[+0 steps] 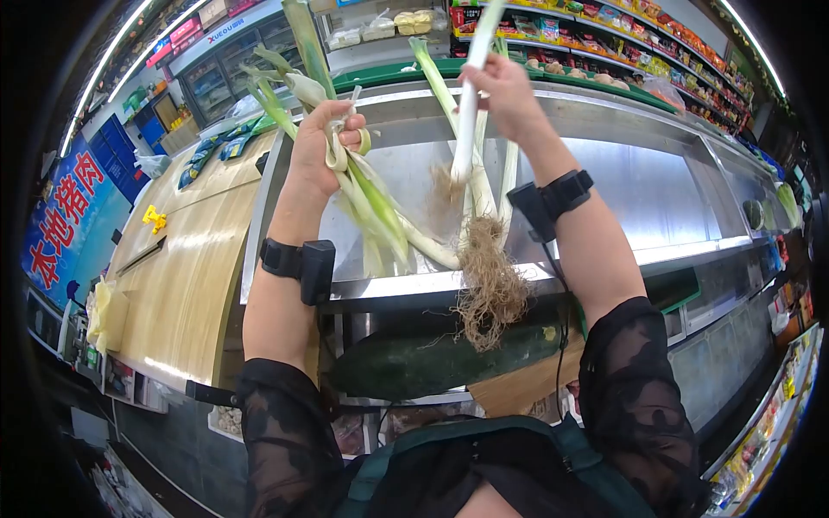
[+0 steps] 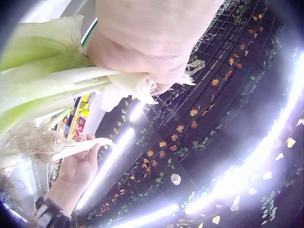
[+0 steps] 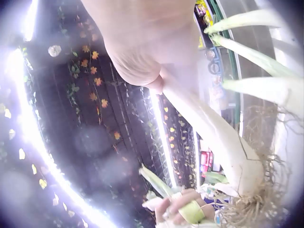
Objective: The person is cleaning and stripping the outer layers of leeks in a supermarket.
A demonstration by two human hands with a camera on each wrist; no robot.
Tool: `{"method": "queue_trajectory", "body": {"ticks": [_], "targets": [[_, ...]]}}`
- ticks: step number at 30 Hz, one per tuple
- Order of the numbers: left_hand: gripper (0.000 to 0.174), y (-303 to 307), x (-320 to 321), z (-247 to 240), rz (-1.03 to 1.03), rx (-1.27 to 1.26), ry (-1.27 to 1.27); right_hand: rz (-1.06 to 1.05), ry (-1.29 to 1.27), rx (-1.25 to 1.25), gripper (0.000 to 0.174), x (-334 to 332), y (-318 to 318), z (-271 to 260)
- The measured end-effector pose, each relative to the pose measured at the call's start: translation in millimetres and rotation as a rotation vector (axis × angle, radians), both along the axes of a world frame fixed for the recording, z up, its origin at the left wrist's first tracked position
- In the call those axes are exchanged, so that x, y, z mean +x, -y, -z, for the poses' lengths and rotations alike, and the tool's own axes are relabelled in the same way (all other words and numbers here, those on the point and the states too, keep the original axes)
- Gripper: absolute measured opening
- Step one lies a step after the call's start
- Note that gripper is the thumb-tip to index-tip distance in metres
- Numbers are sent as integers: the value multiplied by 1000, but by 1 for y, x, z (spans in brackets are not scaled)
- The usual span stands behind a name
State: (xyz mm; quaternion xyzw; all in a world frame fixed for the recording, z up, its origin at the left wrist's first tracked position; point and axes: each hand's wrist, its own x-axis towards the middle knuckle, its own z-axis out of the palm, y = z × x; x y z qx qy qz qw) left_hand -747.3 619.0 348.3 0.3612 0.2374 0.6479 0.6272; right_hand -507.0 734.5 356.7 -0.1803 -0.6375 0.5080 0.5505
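Note:
My right hand (image 1: 509,97) grips a slender white leek (image 1: 467,112) by its upper stalk, its roots hanging down above the metal counter. In the right wrist view this leek (image 3: 213,133) slants down from the hand to a tangle of roots (image 3: 254,202). My left hand (image 1: 324,147) holds a bunch of peeled leek leaves (image 1: 373,203), limp and pale green, with strips wrapped over its fingers. Other leeks (image 1: 505,181) lie between the hands, their matted roots (image 1: 492,293) hanging over the counter's front edge.
The steel counter (image 1: 604,190) has a raised rim. To the left stands a wooden table (image 1: 190,250) with a small yellow object (image 1: 155,218). Beneath the counter lies a big dark green gourd (image 1: 414,358). Snack shelves (image 1: 596,26) line the back.

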Motion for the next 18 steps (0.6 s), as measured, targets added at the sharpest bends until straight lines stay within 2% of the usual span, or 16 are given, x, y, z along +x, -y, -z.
{"method": "queue_trajectory", "body": {"ticks": [4, 9, 12, 13, 18], "targets": [[21, -5, 4, 5, -5, -94, -79, -38, 210, -40, 36, -34, 20, 16], [19, -9, 6, 9, -57, -119, -126, -8, 430, -128, 39, -55, 19, 39], [19, -14, 5, 13, -79, -103, -127, 10, 507, -192, 40, -59, 20, 49], [19, -16, 3, 15, -87, -112, -135, 92, 468, -159, 27, -62, 22, 53], [18, -11, 9, 11, -122, -127, -216, 79, 652, -60, 32, -53, 20, 45]]}}
